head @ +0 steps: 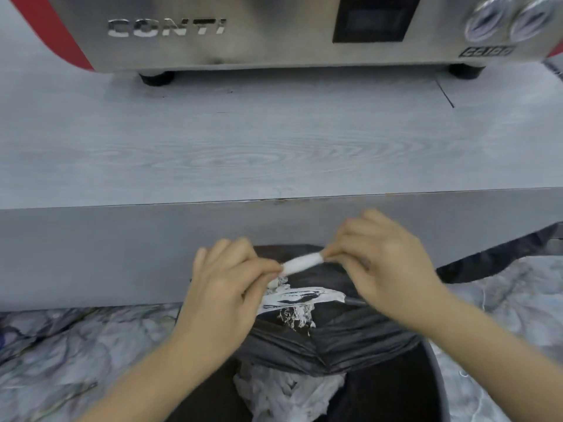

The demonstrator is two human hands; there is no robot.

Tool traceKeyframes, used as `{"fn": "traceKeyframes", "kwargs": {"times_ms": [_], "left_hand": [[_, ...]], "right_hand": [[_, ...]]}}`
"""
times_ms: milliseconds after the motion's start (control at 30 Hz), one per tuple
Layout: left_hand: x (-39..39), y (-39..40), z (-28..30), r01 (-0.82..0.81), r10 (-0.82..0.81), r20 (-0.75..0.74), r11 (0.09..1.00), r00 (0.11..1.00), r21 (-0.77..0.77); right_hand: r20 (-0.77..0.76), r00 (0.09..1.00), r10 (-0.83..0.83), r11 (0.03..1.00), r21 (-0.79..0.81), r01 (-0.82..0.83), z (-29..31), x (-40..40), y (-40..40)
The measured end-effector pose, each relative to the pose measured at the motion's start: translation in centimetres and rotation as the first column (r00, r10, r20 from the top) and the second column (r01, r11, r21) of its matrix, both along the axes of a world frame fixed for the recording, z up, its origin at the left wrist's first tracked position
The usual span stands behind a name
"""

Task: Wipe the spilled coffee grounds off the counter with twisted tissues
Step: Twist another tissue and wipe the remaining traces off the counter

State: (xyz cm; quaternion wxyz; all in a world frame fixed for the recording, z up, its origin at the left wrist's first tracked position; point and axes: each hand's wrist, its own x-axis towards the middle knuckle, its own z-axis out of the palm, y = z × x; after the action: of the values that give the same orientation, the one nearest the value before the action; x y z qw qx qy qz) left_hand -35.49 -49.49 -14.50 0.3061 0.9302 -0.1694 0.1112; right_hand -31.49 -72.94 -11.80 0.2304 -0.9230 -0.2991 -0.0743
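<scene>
I have both hands out in front of the counter (274,153), below its front edge and directly over the bin (438,376) with its black liner (350,339), which I judge is deliberate: anything shaken loose while I work the paper drops into the rubbish, not onto the floor. The left hand (225,287) pinches one end of the twisted tissue (301,263) and the right hand (387,263) pinches the other, fingers curled around the ends, the hands close together with only the short roll bridging them. The roll's long axis runs nearly level from left to right, its right end tilted a little higher and toward the counter face. The hands are blurred, so I cannot tell which way they turn. Crumpled white paper (283,394) lies inside the bin. Behind, the steel espresso machine (243,28) stands on the counter; I can make out no grounds on the grey surface from here.
</scene>
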Motion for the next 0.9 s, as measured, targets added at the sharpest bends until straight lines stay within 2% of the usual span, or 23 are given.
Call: {"fn": "traceKeyframes", "kwargs": {"times_ms": [100, 267, 367, 467, 667, 800, 900], "left_hand": [[-0.4, 0.4, -0.7, -0.015, 0.014, -0.036, 1.000, 0.999, -0.024], [3.5, 0.7, 3.3, -0.019, 0.027, 0.098, 0.996, 0.995, -0.084], [7.4, 1.1, 5.8, 0.005, 0.009, 0.163, 0.996, 0.987, -0.084], [12.8, 1.5, 6.6, -0.013, 0.025, 0.127, 0.995, 0.992, -0.098], [21.3, 0.6, 6.2, -0.032, 0.039, 0.078, 0.996, 0.996, -0.084], [21.9, 0.4, 5.5, 0.012, -0.009, 0.048, 0.998, 0.999, -0.056], [21.1, 0.8, 5.3, 0.052, -0.050, 0.035, 0.997, 0.998, -0.060]], "right_hand": [[-0.039, 0.999, -0.025, 0.999, 0.039, 0.026, -1.9, -1.8, -0.2], [0.034, 0.997, -0.071, 0.980, 0.188, 0.064, 2.0, 1.6, 0.3], [0.118, 0.990, -0.076, 0.984, 0.170, 0.055, 4.6, 5.5, 0.6], [0.141, 0.981, -0.132, 0.984, 0.141, 0.112, 5.6, 10.5, 1.0], [0.083, 0.964, -0.251, 0.966, 0.079, 0.245, 4.8, 18.0, 1.2], [-0.017, 0.947, -0.322, 0.942, 0.095, 0.322, 4.1, 18.9, 1.1], [-0.039, 0.950, -0.311, 0.943, 0.113, 0.313, 3.8, 17.8, 1.0]]}}
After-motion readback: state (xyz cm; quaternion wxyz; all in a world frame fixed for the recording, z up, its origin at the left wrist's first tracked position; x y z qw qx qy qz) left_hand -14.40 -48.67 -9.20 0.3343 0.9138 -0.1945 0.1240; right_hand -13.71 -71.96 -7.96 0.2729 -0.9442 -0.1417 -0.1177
